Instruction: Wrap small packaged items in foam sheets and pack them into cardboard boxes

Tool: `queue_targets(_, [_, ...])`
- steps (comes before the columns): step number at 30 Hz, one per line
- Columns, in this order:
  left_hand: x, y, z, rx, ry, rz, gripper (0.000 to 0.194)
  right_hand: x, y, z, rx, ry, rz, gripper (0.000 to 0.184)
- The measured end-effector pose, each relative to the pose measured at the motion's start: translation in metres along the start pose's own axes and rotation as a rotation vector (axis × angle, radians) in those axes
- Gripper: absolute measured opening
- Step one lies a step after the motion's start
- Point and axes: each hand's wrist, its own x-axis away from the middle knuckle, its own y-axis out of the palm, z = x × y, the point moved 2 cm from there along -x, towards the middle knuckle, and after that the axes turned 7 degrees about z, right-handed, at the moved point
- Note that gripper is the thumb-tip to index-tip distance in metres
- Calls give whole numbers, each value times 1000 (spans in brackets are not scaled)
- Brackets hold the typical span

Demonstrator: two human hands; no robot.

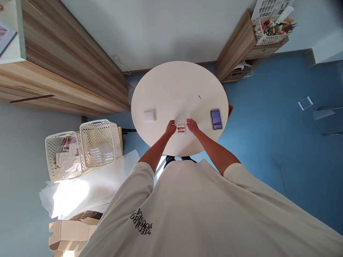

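Hands, left (170, 127) and right (192, 125), pinch the short ends of a small clear tray (180, 130) of red pieces near the worktop (177, 85) front edge; it looks light, thin, probably easy to bend.

Blurred dark object (216, 119) on table (177, 85)

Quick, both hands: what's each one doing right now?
Left hand: closed on the left edge of the small clear tray of red pieces.
Right hand: closed on the tray's right edge.
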Motion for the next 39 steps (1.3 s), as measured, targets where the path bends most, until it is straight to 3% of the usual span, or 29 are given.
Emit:
queue_targets(3, [-2, 3, 1, -2, -4, -30, 66, -1, 4, -1, -59, 87, -23, 64])
queue_targets(14, [-4, 1, 6, 43, -1, -38, 66, 6, 0, -14, -78, 88, -46, 70])
queue_targets(19, [-6, -4, 18, 75, 25, -66, 46, 10, -3, -25, -176, 81, -72, 57])
queue_targets(24, [-2, -10, 24, 29, 74, -37, 46, 12, -4, -34, -220, 63, -56, 49])
queue_targets(32, [10, -16, 9, 26, 94, -47, 32, 23, -3, -25, -94, -4, -35, 47])
queue_targets(39, [18, -13, -7, -41, 113, -126, 54, 37, -3, -7, 47, -42, -107, 50])
